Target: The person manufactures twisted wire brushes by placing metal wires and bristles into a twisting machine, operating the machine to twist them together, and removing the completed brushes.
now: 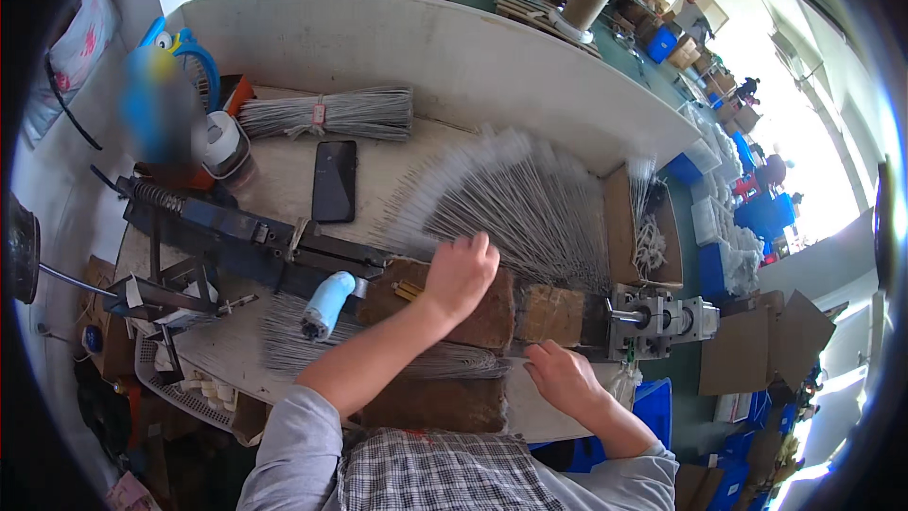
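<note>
My left hand is over the brown padded block, its fingers curled together close to a wide fan of thin grey wires. Anything between those fingertips is too small to make out. Near the front edge of the tan block, my right hand has its fingers bent and pressed together; what they hold, if anything, cannot be seen. A metal clamp-like machine head stands just right of the tan block. In front of the brown block lies a bundle of looped grey wires.
A tied wire bundle, a black phone and a lidded jar lie toward the back left. A long black metal bar and a blue-wrapped handle are left of my arm. An open cardboard box stands at right.
</note>
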The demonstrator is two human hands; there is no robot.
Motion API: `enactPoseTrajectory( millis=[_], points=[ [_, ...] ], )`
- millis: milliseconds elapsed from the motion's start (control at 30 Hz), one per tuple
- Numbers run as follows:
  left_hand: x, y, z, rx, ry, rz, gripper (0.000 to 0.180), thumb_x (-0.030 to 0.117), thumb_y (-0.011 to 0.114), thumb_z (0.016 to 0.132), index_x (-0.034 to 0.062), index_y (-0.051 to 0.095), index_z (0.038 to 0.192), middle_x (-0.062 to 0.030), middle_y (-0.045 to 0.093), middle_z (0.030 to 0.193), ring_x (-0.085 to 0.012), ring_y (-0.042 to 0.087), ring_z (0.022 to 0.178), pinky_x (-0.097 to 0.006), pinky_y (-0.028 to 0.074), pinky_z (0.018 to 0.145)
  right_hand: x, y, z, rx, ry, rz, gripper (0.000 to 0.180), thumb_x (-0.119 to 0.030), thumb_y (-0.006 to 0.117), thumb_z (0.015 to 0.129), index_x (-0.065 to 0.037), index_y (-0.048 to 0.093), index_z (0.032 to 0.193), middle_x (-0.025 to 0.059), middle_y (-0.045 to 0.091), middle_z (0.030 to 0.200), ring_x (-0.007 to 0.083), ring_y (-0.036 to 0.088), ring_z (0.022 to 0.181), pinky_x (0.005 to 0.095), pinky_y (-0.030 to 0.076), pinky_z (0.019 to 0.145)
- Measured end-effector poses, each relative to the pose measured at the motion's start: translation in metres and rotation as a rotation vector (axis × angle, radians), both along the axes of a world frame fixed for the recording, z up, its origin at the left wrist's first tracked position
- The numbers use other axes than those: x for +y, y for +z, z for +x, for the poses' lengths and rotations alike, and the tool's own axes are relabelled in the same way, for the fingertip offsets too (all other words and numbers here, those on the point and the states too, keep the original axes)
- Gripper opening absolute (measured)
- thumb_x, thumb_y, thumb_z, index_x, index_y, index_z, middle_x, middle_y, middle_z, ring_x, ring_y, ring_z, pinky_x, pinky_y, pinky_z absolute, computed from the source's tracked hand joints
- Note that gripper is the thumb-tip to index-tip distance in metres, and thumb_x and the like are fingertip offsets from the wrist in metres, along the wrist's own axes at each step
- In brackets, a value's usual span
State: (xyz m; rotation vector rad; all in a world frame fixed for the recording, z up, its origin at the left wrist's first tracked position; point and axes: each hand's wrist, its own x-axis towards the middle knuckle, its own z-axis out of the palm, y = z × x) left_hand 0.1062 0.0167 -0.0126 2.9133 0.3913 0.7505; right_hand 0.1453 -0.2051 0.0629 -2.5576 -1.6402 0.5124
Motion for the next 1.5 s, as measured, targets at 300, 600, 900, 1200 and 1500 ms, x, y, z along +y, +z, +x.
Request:
enactPoseTrajectory(
  millis=[300,600,900,1200,1500],
  points=[
    [0.012,0.046,-0.001,-0.194,-0.041,-0.067,0.031,0.005,0.063,0.077,0.0037,0.064,0.109,-0.0147,0.059,0.115,-0.0279,0.061,0.101,-0.038,0.051,0.082,0.000,0.016,0.100,-0.426,0.295,0.330,0.013,-0.005,0.060,0.065,-0.010,0.058,0.078,0.0053,0.054,0.076,0.0242,0.059,0.075,0.0364,0.050,0.068],
    [-0.035,0.078,-0.129,-0.299,-0.154,-0.071,0.022,0.006,0.070,0.073,0.0033,0.067,0.096,-0.0073,0.065,0.099,-0.0221,0.065,0.085,-0.033,0.052,0.076,-0.019,0.036,0.152,0.182,0.028,0.259,0.017,-0.018,0.073,0.074,-0.009,0.074,0.088,0.0094,0.068,0.075,0.0292,0.063,0.072,0.0375,0.051,0.069],
    [-0.041,0.049,-0.143,-0.363,0.015,-0.303,0.016,0.003,0.070,0.074,0.0071,0.067,0.089,-0.0041,0.068,0.091,-0.0213,0.066,0.073,-0.031,0.053,0.060,0.080,0.047,0.081,0.238,0.389,0.421,0.017,-0.028,0.072,0.076,-0.013,0.074,0.085,0.0025,0.067,0.079,0.0229,0.060,0.082,0.0372,0.050,0.070],
    [-0.006,0.021,-0.193,-0.420,0.181,-1.344,0.018,0.018,0.060,0.092,0.0028,0.067,0.099,-0.0093,0.069,0.090,-0.0176,0.067,0.075,-0.029,0.054,0.063,0.180,0.005,-0.011,0.067,0.417,0.573,0.015,-0.026,0.071,0.075,-0.012,0.071,0.077,0.0010,0.061,0.072,0.0226,0.058,0.078,0.0353,0.049,0.067],
    [0.021,0.032,-0.170,-0.246,0.186,-1.749,0.049,0.051,0.060,0.088,0.0036,0.069,0.076,-0.0079,0.066,0.066,-0.0191,0.064,0.059,-0.026,0.049,0.056,0.198,0.003,-0.025,0.005,0.380,0.437,0.011,-0.022,0.069,0.072,-0.011,0.068,0.070,0.0009,0.063,0.075,0.0242,0.057,0.083,0.0362,0.050,0.071]
  ],
)
